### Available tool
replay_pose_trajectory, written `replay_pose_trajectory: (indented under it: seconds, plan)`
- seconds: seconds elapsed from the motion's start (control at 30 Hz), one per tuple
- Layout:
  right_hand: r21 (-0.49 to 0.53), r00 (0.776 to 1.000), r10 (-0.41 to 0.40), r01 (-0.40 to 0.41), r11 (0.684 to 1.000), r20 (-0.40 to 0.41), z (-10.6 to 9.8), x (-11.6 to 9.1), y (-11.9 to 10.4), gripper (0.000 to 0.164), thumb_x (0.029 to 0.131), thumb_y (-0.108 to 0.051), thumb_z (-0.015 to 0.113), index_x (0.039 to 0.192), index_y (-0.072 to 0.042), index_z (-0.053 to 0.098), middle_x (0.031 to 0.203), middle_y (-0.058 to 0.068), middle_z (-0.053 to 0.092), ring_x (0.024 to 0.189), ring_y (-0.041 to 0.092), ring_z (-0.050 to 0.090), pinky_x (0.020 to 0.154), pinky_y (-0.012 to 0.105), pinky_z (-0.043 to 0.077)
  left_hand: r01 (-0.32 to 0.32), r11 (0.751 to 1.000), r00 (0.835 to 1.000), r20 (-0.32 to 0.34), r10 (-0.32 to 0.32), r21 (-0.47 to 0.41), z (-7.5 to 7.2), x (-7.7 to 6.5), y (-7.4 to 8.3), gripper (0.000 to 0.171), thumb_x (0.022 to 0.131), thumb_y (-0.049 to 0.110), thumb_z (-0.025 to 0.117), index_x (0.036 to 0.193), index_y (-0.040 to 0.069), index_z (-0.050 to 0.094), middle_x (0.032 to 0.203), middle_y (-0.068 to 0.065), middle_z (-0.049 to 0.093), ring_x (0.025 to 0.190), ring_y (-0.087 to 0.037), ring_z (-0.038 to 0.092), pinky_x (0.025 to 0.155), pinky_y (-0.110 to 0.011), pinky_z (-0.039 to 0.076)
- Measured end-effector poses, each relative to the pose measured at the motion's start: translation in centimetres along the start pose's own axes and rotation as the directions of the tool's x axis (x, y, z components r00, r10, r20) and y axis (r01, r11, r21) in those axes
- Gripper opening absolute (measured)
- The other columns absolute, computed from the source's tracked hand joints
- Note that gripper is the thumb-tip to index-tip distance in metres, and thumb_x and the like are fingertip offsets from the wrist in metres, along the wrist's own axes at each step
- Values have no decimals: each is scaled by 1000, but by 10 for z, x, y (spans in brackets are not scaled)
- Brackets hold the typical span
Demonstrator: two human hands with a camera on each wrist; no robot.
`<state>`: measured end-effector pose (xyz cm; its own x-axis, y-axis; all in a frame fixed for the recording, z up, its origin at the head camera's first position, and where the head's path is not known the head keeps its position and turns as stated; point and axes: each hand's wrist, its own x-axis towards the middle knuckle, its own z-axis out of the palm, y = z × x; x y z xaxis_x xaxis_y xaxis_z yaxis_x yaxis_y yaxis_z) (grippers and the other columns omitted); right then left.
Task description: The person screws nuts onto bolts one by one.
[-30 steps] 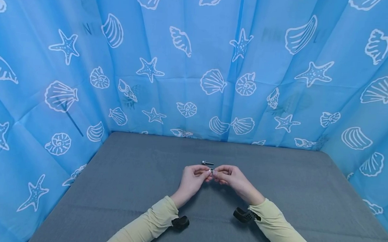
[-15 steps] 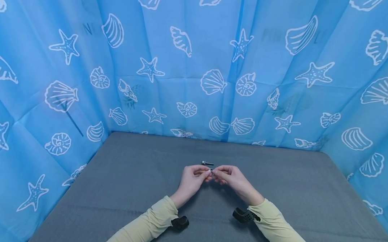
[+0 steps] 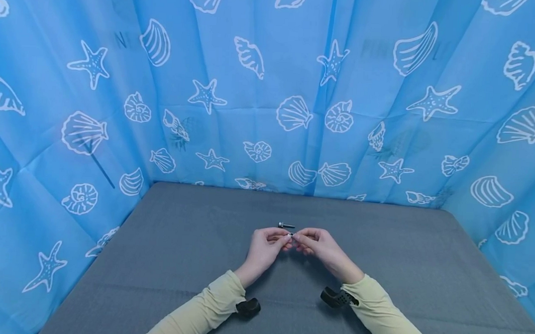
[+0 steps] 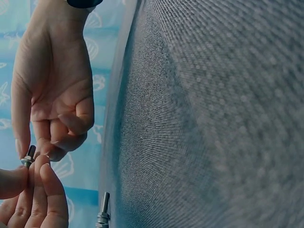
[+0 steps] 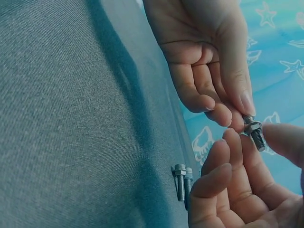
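Note:
Over the grey table, both hands meet at a small metal bolt (image 5: 258,138) with a hex nut (image 5: 254,127) on its thread. My left hand (image 3: 264,249) pinches one end of the bolt between thumb and fingers, hiding that end. The dark threaded end points toward my right hand (image 3: 320,246). In the right wrist view, the right thumb (image 5: 285,140) and index finger lie on either side of the nut, pinching there. The other fingers of both hands are loosely curled. Close behind the hands, another bolt (image 3: 286,225) lies on the table.
The right wrist view shows two bolts side by side on the table, the nearer bolt (image 5: 180,183) partly covering the second. Grey cloth covers the table (image 3: 193,233). A blue curtain (image 3: 260,117) with shell prints hangs along its back and sides. Black wrist devices sit at both cuffs.
The right thumb and fingertips have shifted slightly at the bolt, and less of its shaft shows between the hands. Both arms and the bolt on the table stay in place.

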<state>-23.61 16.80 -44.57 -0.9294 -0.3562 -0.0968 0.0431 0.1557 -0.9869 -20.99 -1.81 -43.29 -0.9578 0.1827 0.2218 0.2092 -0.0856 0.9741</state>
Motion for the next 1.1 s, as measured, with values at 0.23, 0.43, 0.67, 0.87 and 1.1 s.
replay_pose_trajectory:
  seconds: [0.23,0.43,0.67,0.87,1.1]
  plan:
    - [31,1000,-18,19,999,-5,-2,-1,-1,31,95,-20,63,111,6,57,93,9,66,81,19,61,69,31,53,-4,1000,1000,3,4,1,0,0,0,16,89,-9,61,101,-20,63,89,-33,65,81,-48,65,72,-45,57]
    - [-11,1000,-9,9,1000,6,-3,-1,-3,32,97,-24,60,110,5,61,95,12,66,83,23,61,72,34,53,-6,1000,1000,5,6,-3,0,1,0,17,89,-9,61,102,-20,62,90,-33,65,82,-49,64,72,-45,56]
    - [-11,1000,-11,11,1000,-5,-3,-1,-4,31,95,-23,63,112,3,58,97,13,65,84,22,60,72,34,52,12,1000,1000,-3,-12,4,-1,1,0,16,89,-8,62,101,-18,63,90,-32,66,82,-47,65,72,-43,57]
    - [-46,999,-39,39,998,2,-2,-1,-3,30,96,-21,61,109,6,60,93,11,65,80,22,58,68,33,50,8,1000,1000,1,-8,8,0,0,-1,16,89,-9,62,101,-19,63,91,-31,66,81,-47,66,72,-42,57]
    - [-10,1000,5,-5,1000,2,0,-2,-2,30,95,-24,62,109,3,61,91,7,65,79,20,58,68,31,50,1,1000,1000,1,-1,7,-1,-2,-2,17,89,-8,61,102,-20,62,90,-32,66,81,-48,65,71,-45,57]
